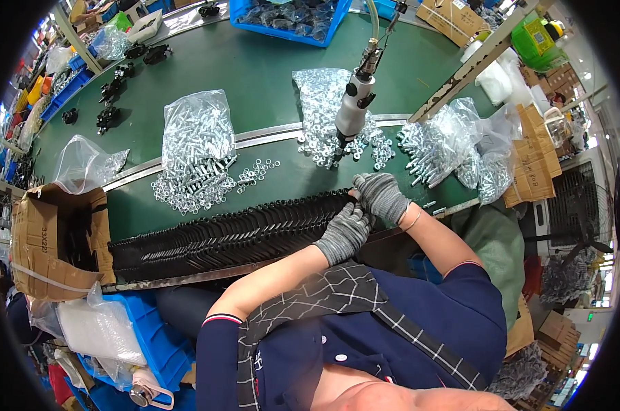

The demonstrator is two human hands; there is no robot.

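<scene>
"Where are your hands just now?"

"Both are at the right end of the long row of black parts (234, 236), close together. Your left hand (344, 234) comes in from the lower left, and your right hand (383, 196) reaches in from the lower right, slightly farther from your body. Each wears a grey knit glove."

"Are you gripping anything?"

"Your fingers are curled on both sides, and the right fingertips meet the end of the row. Whether either hand has closed on a piece cannot be told, because the gloves cover the spot."

"And the row itself?"

"It lies along the near edge of the green tabletop (255, 75), its pieces packed side by side, running from the open cardboard box (60, 240) on your left over to your gloves."

"What stands beyond it?"

"A clear bag of metal bolts (199, 127) lies left of centre, with loose nuts (190, 195) spilling toward the row. Farther right, a second bag of metal hardware (320, 92) rests behind the pale power driver (352, 113), which points down. More bagged bolts (447, 140) sit on your right, past your right hand. At the far side there is a blue bin (293, 34) with small parts inside."
</scene>
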